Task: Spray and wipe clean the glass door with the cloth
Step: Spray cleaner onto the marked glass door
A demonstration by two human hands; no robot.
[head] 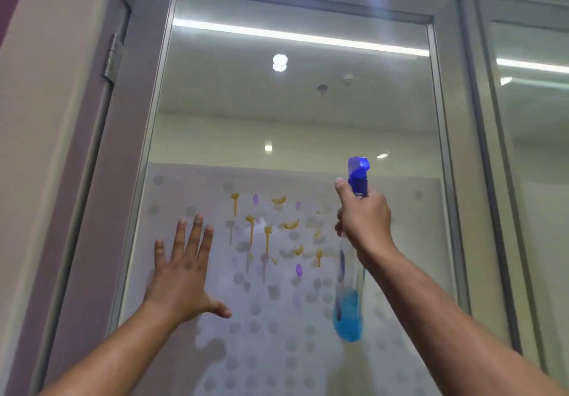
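A tall glass door (292,112) in a grey metal frame fills the view. Its lower half is frosted with grey dots and carries yellow and purple smears with drips (268,232). My right hand (363,220) grips the neck of a clear spray bottle (349,312) with a blue trigger head and blue liquid at the bottom, nozzle facing the glass just right of the smears. My left hand (181,275) is spread flat, fingers apart, against or close to the glass left of the smears. No cloth is in view.
A grey door frame with a hinge (112,57) stands at the left, beside a beige wall (37,118). A second glass panel (529,149) adjoins on the right. Ceiling lights reflect in the upper glass.
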